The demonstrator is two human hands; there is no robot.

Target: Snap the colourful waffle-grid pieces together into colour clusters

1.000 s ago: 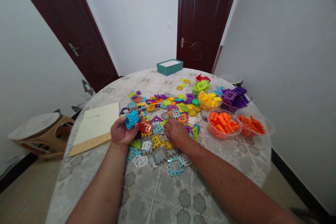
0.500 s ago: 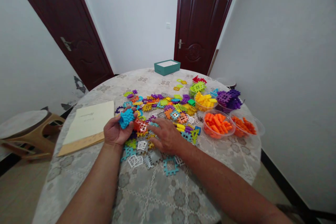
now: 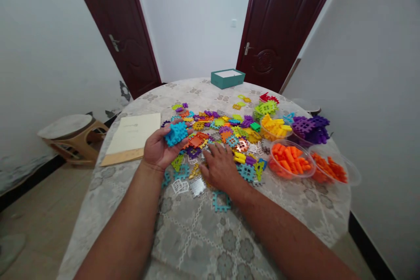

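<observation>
A bunch of blue plastic building pieces (image 3: 176,134) rests in my left hand (image 3: 158,149), the fingers curled around it above the left side of the pile. My right hand (image 3: 220,167) lies over the middle of the pile with its fingers spread and pointing down among the pieces; any piece beneath the fingertips is hidden. Around it are an orange square piece (image 3: 197,140), a teal square frame (image 3: 221,201), white window pieces (image 3: 180,187) and a silvery square plate (image 3: 197,187). Yellow and purple tube pieces (image 3: 244,159) lie just right of the hand.
Clear bowls on the right hold orange pieces (image 3: 291,159), yellow pieces (image 3: 274,126), purple pieces (image 3: 310,129) and green pieces (image 3: 265,107). An open notebook (image 3: 136,133) lies at the left. A green tissue box (image 3: 227,79) stands at the table's far edge.
The view has swung to the left and down, so the table appears shifted right. My left hand keeps the blue pieces; my right hand has shifted slightly among the pieces.
</observation>
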